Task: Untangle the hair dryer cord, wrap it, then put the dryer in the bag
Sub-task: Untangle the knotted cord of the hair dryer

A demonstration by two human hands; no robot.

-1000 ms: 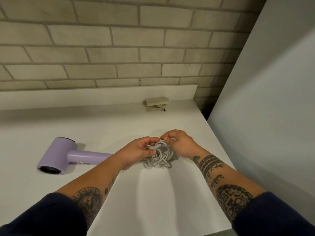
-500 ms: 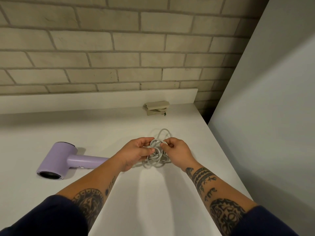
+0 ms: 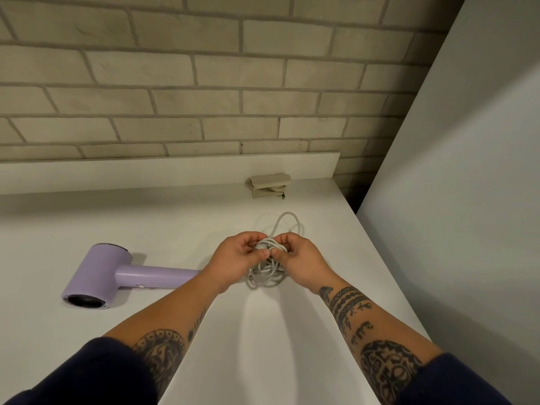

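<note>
Now the left hand [image 3: 235,260] and right hand [image 3: 299,260] pinch the tangled cord [image 3: 264,276]; a loop [image 3: 288,213] has come free on the far side, so untangling is underway.

A domestic-looking room, most likely a home, though which room cannot be told: a plain white counter [image 3: 263,340] with a low raised ledge [image 3: 146,173] at its back stands against a pale painted brick wall [image 3: 204,68], a smooth white panel [image 3: 467,200] closes its right side, and a lilac hair dryer [image 3: 99,276], its tangled cord [image 3: 287,222] and a folded beige bag [image 3: 270,185] are on it
</note>
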